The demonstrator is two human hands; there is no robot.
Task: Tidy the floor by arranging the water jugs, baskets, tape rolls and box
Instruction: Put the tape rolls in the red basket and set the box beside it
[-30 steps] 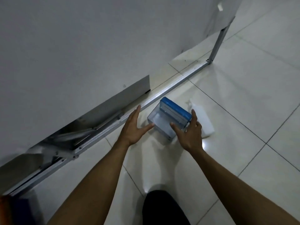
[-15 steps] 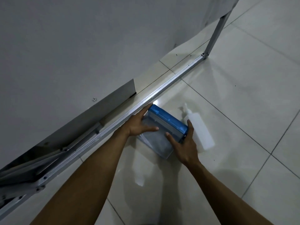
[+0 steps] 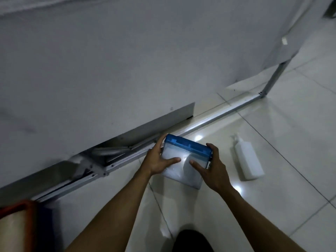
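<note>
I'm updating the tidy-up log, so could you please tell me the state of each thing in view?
Box: blue lid shut, gripped between both hands.
Left hand: holds the box's left side.
Right hand: holds the box's right side.
Pump bottle: lying on its side on the floor, untouched.

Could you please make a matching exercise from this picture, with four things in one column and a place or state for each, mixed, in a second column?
Things:
1. box
2. white bottle
3. left hand
4. metal rail

Places or states:
A. lies on its side on the floor tiles, touched by nobody
B. runs along the floor at the foot of the grey panel
C. clear, with a blue lid, held between both hands
D. grips the side of the box nearer the rail

Pairs: 1-C, 2-A, 3-D, 4-B. The right hand holds the box's other side.
</note>
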